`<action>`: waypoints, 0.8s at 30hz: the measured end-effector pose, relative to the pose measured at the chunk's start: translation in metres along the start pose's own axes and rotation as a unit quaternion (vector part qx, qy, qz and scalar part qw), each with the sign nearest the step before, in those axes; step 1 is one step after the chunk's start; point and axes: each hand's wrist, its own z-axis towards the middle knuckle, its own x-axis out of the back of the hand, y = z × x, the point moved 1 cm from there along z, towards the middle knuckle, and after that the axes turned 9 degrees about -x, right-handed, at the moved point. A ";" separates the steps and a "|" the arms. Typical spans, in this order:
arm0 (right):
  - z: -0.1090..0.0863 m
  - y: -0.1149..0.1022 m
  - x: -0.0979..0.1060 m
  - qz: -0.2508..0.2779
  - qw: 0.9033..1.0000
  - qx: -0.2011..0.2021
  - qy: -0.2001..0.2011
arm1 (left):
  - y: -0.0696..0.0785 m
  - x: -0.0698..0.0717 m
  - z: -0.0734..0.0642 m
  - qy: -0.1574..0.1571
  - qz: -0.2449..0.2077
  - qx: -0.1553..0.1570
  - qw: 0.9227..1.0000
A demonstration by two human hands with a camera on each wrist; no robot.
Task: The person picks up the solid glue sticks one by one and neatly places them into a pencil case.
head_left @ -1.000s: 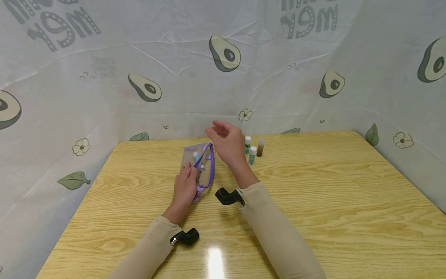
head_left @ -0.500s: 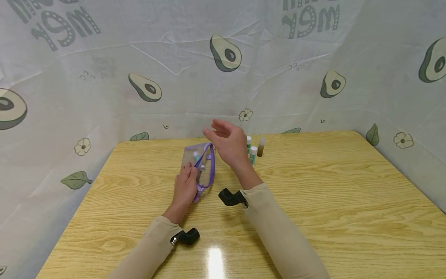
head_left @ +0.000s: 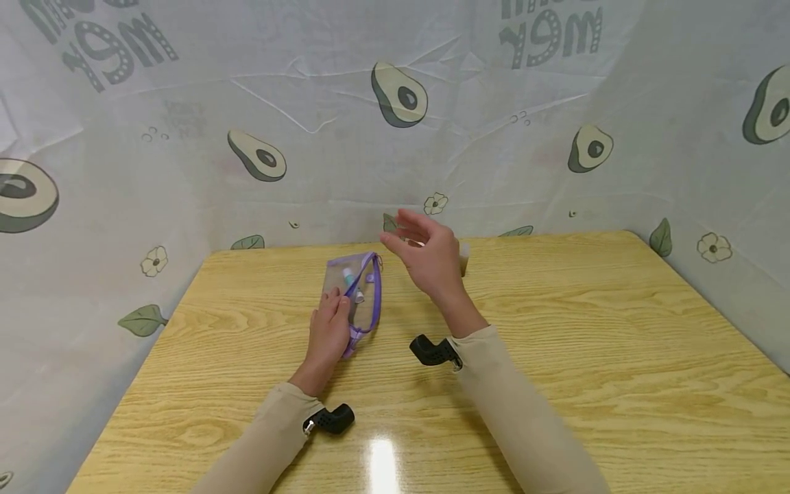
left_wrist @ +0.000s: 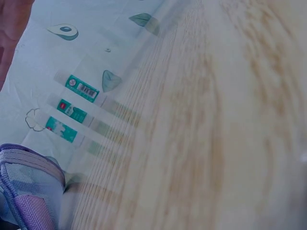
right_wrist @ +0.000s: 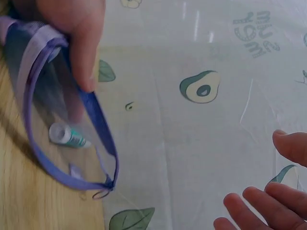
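My left hand (head_left: pixel 328 328) grips a see-through pouch (head_left: pixel 376 302) with purple edging, thumb on one side of its opening. The pouch mouth gapes in the right wrist view, where a glue stick (right_wrist: pixel 67 135) with a white end and green label lies inside. My right hand (head_left: pixel 432 257) is raised to the right of the pouch, fingers apart and loosely bent, holding nothing. Three glue sticks (left_wrist: pixel 72 111) with green labels stand in a row in the left wrist view. In the head view the right hand hides most of them.
All of this is on a wood-grain table (head_left: pixel 586 357). Behind it hangs a pale curtain (head_left: pixel 494 158) printed with avocados, leaves and flowers. A black wrist mount (head_left: pixel 435 351) juts from each sleeve.
My right hand has moved to the right, away from the pouch, and now covers the glue sticks seen earlier. The left hand and the pouch stay put.
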 end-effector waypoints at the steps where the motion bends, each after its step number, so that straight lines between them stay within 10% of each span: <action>1: 0.000 0.002 0.002 -0.002 1.000 0.001 0.002 | 0.000 0.000 0.000 0.001 -0.001 0.001 1.000; 24: 0.003 0.036 0.080 -0.053 0.996 -0.015 0.066 | 0.002 0.000 -0.001 -0.008 -0.008 0.005 1.000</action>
